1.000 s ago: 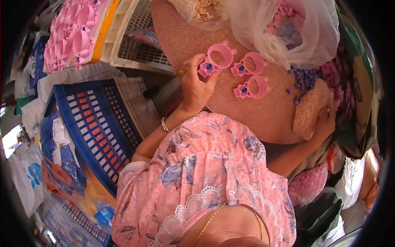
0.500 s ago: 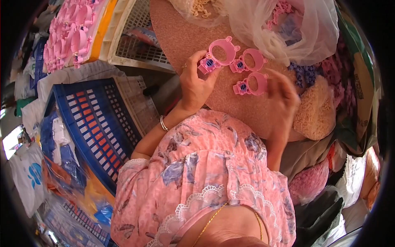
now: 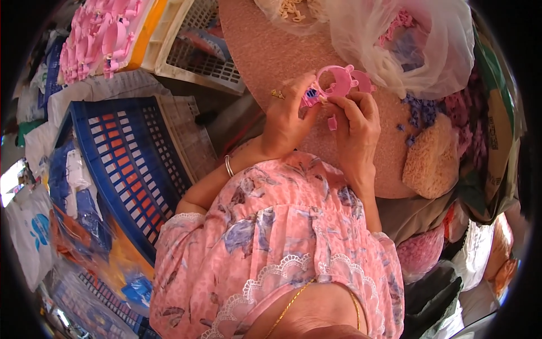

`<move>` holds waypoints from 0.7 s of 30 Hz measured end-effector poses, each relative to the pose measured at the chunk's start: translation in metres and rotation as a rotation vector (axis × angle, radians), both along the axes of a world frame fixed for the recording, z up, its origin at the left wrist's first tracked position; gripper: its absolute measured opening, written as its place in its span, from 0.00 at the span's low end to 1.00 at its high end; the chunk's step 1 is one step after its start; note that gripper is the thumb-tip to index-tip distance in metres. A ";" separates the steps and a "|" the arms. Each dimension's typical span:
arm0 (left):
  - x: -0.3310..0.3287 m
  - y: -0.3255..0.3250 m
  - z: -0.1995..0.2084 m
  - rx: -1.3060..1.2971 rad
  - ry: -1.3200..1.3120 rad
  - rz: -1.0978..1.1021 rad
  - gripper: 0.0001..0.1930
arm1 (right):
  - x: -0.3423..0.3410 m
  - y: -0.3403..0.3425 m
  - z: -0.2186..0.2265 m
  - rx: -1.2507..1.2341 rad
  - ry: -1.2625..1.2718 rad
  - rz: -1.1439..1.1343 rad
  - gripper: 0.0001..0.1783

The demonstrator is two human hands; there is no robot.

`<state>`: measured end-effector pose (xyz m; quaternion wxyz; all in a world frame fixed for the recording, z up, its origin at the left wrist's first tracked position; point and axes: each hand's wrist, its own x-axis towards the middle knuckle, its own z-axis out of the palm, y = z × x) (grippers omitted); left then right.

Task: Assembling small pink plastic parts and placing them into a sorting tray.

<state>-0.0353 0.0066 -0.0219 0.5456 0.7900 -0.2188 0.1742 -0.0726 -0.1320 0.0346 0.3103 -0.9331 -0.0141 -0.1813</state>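
Observation:
A pink plastic piece [image 3: 344, 86] with a round ring and a small blue insert is pinched between the thumb and fingers of my left hand [image 3: 287, 121], above the round table. Right up against its lower side are the closed fingertips of my right hand [image 3: 359, 131]. A tiny cream-coloured bit shows at these fingertips, too small to make out. Behind my right hand lie two more pink ring pieces, mostly covered: one ring [image 3: 364, 81] shows beyond the knuckles, and a pink end [image 3: 332, 122] sticks out beside the fingers.
On the round reddish table [image 3: 265, 56], a clear plastic bag [image 3: 361, 39] of small parts stands at the far right. Nearer lie a cream heap [image 3: 432, 158] and small blue pieces [image 3: 420, 113]. A blue basket [image 3: 84, 130] and a tray of pink pieces [image 3: 96, 39] are at left.
My right hand has come left from beside the loose pieces to the pink piece in my left hand. That piece has shifted right and slightly down. Small blue pieces now lie scattered beside the cream heap.

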 end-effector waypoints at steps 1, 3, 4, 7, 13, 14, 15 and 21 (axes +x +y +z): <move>0.000 0.000 0.000 -0.020 -0.038 -0.039 0.28 | 0.000 0.000 0.001 -0.023 -0.002 0.011 0.09; 0.002 0.001 -0.002 0.004 -0.084 -0.030 0.28 | 0.001 0.002 0.005 -0.053 0.017 0.011 0.09; 0.003 0.001 -0.002 0.029 -0.133 -0.025 0.27 | 0.002 0.003 0.007 -0.082 0.035 0.008 0.08; 0.003 0.003 0.000 0.029 -0.173 -0.049 0.27 | 0.003 0.009 0.009 -0.139 0.039 -0.045 0.08; -0.001 0.006 -0.002 -0.026 0.052 -0.093 0.28 | 0.008 0.008 0.004 -0.085 -0.016 0.061 0.09; -0.002 0.005 -0.003 -0.027 0.053 -0.091 0.28 | 0.009 0.008 0.004 -0.086 -0.016 0.063 0.09; -0.004 0.002 -0.004 -0.083 0.138 -0.057 0.28 | 0.009 0.007 0.004 -0.003 0.010 0.062 0.09; -0.002 0.002 -0.002 -0.126 0.182 -0.040 0.29 | 0.009 -0.007 -0.003 0.031 0.053 0.104 0.16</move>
